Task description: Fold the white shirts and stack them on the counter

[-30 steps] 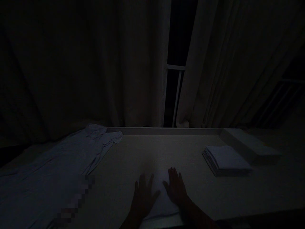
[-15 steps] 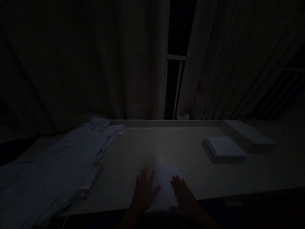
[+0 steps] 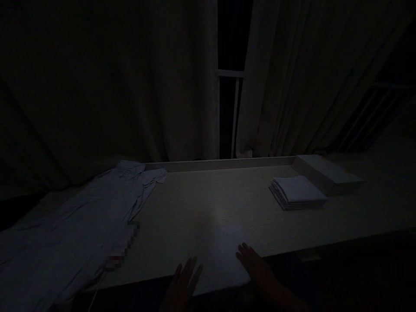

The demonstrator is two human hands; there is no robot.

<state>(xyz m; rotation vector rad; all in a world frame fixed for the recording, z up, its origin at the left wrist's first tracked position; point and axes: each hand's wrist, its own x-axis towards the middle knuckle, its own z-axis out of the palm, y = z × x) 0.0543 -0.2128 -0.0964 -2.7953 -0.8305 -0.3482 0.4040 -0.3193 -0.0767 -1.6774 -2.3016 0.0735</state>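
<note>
A white folded cloth (image 3: 225,255) lies flat at the front edge of the pale table (image 3: 201,195); the room is very dark. My left hand (image 3: 183,281) is low at the table edge, just left of the cloth, fingers spread and holding nothing. On the cloth's right side rests my right hand (image 3: 256,264), its fingers stretched out over or beside the border. Whether the left fingertips touch the cloth, I cannot tell.
A stack of folded white cloths (image 3: 297,193) sits at the right, beside a white box-like block (image 3: 328,171). Light-coloured garments (image 3: 81,216) spread over the left side, with a blurred object and a cord by them. Curtains (image 3: 182,86) hang behind.
My left hand has drawn back toward me and left, off the cloth. My right hand stays by the cloth's right side. The view has shifted slightly.
</note>
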